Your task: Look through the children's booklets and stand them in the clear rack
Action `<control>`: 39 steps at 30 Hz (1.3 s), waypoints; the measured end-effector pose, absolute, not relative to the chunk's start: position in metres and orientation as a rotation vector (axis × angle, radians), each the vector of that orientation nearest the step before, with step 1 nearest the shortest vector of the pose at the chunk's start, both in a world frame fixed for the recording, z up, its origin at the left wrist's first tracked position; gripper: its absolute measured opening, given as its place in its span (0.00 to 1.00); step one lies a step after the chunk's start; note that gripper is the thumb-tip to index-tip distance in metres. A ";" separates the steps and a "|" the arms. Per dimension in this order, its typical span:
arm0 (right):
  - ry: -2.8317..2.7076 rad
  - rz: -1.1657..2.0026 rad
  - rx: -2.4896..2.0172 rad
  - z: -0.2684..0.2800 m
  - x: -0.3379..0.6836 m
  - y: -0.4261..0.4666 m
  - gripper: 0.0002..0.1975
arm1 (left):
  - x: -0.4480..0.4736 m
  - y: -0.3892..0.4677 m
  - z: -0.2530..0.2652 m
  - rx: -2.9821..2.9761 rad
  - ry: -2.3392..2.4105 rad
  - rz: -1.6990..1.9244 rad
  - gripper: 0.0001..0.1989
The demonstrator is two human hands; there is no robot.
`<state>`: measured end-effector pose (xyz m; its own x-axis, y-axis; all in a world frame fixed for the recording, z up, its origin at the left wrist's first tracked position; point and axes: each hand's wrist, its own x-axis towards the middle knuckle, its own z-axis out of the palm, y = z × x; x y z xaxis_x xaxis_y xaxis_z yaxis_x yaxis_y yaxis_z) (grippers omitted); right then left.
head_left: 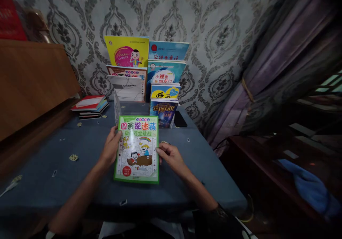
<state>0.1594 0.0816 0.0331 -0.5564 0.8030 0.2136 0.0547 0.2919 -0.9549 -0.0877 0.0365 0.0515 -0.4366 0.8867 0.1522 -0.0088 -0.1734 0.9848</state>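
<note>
A green-edged children's picture book (137,155) is held upright or slightly tilted above the table, its cover facing me. My left hand (110,146) grips its left edge, thumb on the front. On the right edge, my right hand (171,155) pinches the cover between thumb and fingers. Just behind it stands a stepped book rack (117,108) with books in two columns. The left column holds a yellow book (128,51) and a brown-edged picture book (127,71). In the right column are blue books (169,50) and a dark blue book (163,110) at the front.
A stack of books with a red cover (89,103) lies at the table's left rear. A black phone-like slab (180,119) rests right of the rack. The blue-grey tablecloth (88,139) meets a patterned wall (221,53); a wooden cabinet (34,85) and purple curtain (256,78) flank it.
</note>
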 end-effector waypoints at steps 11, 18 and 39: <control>-2.174 0.749 -1.045 -0.007 0.153 0.096 0.12 | -0.110 0.031 -0.026 2.062 2.189 0.744 0.25; -2.343 0.527 -0.996 -0.017 0.131 0.110 0.17 | -0.111 0.049 -0.025 2.090 2.227 0.552 0.29; -2.339 0.447 -1.006 -0.018 0.125 0.107 0.16 | -0.113 0.086 -0.017 2.296 2.166 0.463 0.27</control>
